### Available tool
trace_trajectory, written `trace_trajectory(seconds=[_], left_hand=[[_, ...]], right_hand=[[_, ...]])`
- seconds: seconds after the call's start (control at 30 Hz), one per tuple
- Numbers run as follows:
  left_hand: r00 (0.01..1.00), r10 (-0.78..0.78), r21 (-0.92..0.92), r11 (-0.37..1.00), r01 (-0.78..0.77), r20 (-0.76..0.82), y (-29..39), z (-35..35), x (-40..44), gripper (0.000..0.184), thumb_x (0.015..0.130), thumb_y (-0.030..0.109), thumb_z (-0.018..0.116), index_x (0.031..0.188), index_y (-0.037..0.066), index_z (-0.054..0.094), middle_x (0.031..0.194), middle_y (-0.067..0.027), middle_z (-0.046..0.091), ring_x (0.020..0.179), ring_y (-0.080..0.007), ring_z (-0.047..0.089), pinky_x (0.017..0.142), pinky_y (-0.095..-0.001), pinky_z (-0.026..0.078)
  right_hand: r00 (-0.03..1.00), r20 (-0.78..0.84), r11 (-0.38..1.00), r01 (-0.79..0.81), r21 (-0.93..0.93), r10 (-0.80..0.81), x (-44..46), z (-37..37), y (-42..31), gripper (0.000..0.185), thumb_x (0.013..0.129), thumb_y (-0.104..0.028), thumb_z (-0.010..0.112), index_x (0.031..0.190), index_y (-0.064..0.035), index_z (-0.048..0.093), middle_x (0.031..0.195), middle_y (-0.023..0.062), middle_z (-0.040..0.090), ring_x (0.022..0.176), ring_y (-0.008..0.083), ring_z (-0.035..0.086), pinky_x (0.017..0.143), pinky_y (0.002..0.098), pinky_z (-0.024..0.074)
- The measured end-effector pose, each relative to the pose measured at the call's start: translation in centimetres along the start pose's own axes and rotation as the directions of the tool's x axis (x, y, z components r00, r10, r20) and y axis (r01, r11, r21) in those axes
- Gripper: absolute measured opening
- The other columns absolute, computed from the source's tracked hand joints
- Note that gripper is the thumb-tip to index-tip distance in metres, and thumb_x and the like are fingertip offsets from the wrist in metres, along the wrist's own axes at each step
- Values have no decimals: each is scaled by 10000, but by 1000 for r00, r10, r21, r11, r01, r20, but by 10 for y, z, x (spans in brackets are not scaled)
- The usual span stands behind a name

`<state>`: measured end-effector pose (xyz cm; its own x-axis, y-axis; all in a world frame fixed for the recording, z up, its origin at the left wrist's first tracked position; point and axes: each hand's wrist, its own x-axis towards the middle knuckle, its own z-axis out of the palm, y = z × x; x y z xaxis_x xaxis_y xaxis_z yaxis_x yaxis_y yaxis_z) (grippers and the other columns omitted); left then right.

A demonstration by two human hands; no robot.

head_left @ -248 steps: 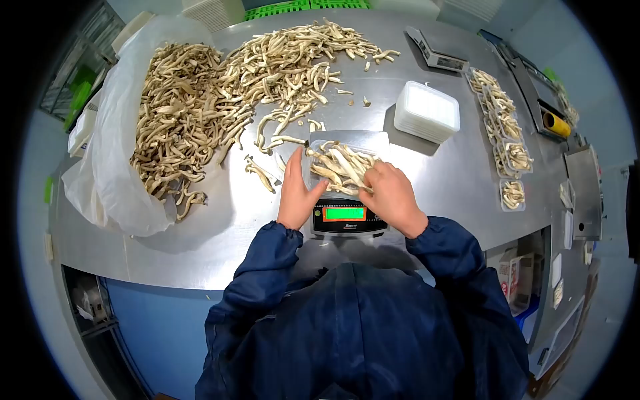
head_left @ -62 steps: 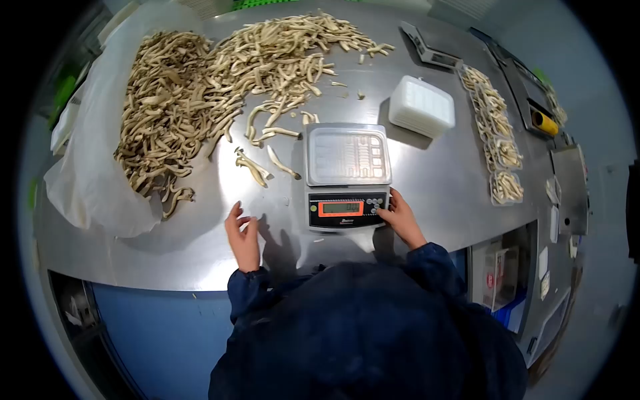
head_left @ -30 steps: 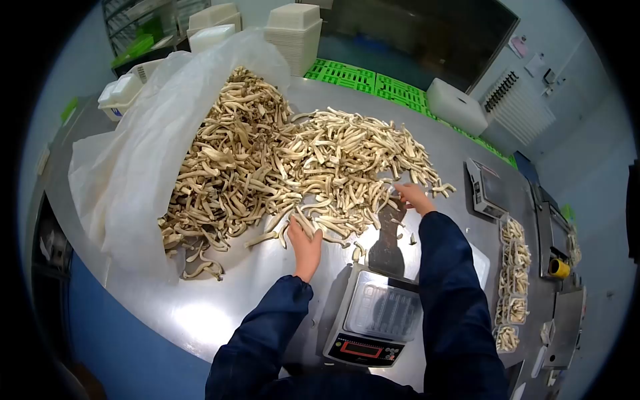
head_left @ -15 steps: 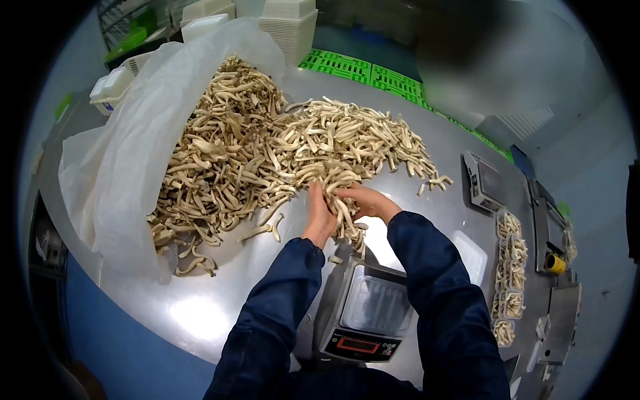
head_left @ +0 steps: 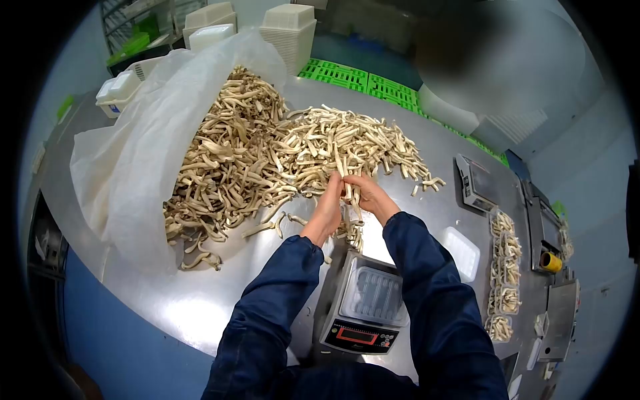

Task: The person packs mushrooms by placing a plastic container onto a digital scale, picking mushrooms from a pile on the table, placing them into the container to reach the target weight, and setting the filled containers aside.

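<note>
My left hand (head_left: 327, 208) and my right hand (head_left: 372, 195) meet at the near edge of the mushroom pile (head_left: 340, 137), closed around a few pale mushrooms (head_left: 351, 193) between them. More mushrooms lie just below, between my wrists. Nearer to me stands a scale (head_left: 359, 337) with a red-framed display. On its plate rests an empty clear plastic tray (head_left: 375, 293). To the left, a white plastic bag (head_left: 127, 180) lies open beside the browner part of the pile.
A stack of white trays (head_left: 460, 253) is partly behind my right sleeve. Filled trays (head_left: 505, 267) form a column at the right, near a second scale (head_left: 477, 183). Green crates (head_left: 393, 92) and stacked white containers (head_left: 288, 37) line the back.
Compared with one second ago, my hands have come together from either side of the pale mushrooms and closed on some. Some mushrooms have shifted toward the scale. Earlier, a filled tray was on the scale.
</note>
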<state>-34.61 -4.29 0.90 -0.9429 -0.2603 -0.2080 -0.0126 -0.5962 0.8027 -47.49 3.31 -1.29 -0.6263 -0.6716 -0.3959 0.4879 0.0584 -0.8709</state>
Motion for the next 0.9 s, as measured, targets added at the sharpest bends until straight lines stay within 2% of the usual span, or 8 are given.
trace_trajectory(seconds=[0.1,0.23,0.3,0.4,0.5,0.63,0.7,0.9], left_hand=[[999,39,31,999,-39,11,3,-1,-5,910,898,696,259,1489,34,56,1560,-159,44,1445,-249,-8,1108,-484,-100],[999,32,-26,999,-33,-33,15,-11,-23,854,920,656,274,1485,36,113,1542,-179,122,1437,-275,73,1131,-481,36],[999,-28,-138,990,24,-27,17,-17,-37,834,922,643,314,1487,60,123,1526,-181,160,1419,-277,140,1108,-473,169],[993,-97,-179,978,107,62,9,-26,-55,858,920,650,305,1493,66,46,1531,-207,85,1422,-315,108,1107,-507,182],[978,-173,-265,944,199,119,-1,-20,-75,804,937,613,323,1485,69,100,1457,-217,223,1313,-316,339,992,-486,392],[935,-255,-289,901,323,248,-14,-8,-94,772,942,602,329,1459,50,169,1357,-204,357,1182,-272,460,921,-435,463],[902,-250,-280,892,356,352,-19,-3,-101,764,945,599,325,1447,39,189,1321,-199,402,1145,-256,478,921,-416,463],[916,-247,-102,951,292,316,-26,22,-132,765,942,610,330,1435,30,254,1314,-161,436,1173,-218,448,1001,-324,356]], right_hand=[[997,81,998,-26,53,21,-9,-6,-6,226,812,-176,670,968,-48,568,840,50,620,730,176,623,590,367,518],[952,271,989,-148,14,139,-21,-35,-19,230,870,-190,607,1011,-9,620,879,93,679,732,172,665,554,298,556],[949,303,996,-94,-3,90,-41,-44,-29,343,872,-165,605,1172,-18,527,981,128,667,775,194,669,539,297,562],[905,420,997,-55,-57,74,-83,-58,-41,469,877,-123,584,1299,-53,392,1101,157,624,805,217,663,552,318,560],[855,489,968,-53,-246,171,-130,-60,-46,549,835,-149,629,1313,-58,377,1126,169,593,831,211,646,583,297,547],[750,561,904,-116,-411,351,-189,-44,-38,684,736,-163,736,1314,-19,399,1102,147,592,841,189,632,639,289,551],[714,593,815,55,-577,372,-207,-33,-30,696,724,-160,739,1315,-4,405,1089,97,597,883,159,596,815,294,480],[801,408,288,305,-908,438,-233,-29,1,683,703,-204,700,1309,-61,419,1103,128,597,1002,237,568,864,328,445]])
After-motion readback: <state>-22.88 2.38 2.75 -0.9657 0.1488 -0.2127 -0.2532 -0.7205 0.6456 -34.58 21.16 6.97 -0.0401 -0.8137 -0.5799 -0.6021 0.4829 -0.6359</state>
